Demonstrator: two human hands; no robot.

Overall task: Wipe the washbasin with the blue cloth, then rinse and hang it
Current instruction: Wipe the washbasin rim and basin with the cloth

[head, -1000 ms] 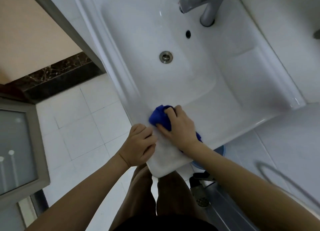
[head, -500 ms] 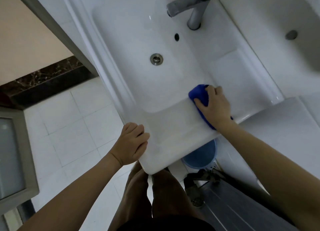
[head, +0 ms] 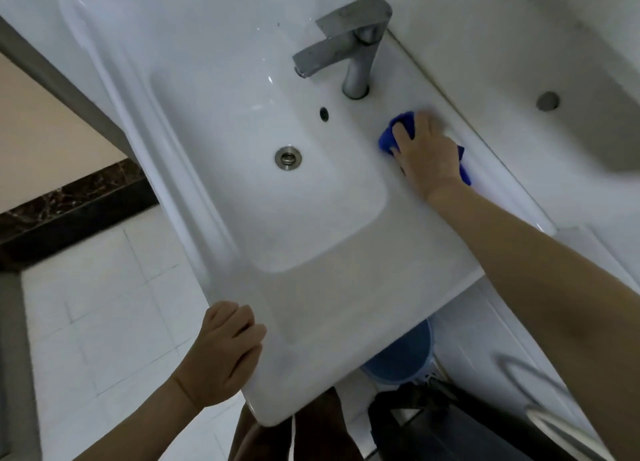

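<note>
The white washbasin (head: 346,305) fills the middle of the view, with a round metal drain (head: 287,158) in its bowl. My right hand (head: 427,156) presses the bunched blue cloth (head: 393,131) flat on the basin's back ledge, just right of the grey tap (head: 349,52). Most of the cloth is hidden under my palm; a blue edge shows at the wrist. My left hand (head: 227,353) rests on the basin's near left corner, fingers curled over the rim, holding nothing else.
A small overflow hole (head: 324,113) sits below the tap. A blue bucket (head: 401,360) stands under the basin's front edge beside a dark object (head: 433,422). White floor tiles lie to the left, a white wall with a round fitting (head: 548,101) to the right.
My right hand has swept the blue cloth from the basin's near left corner along the front ledge and up to the back ledge by the tap. My left hand stays on the corner.
</note>
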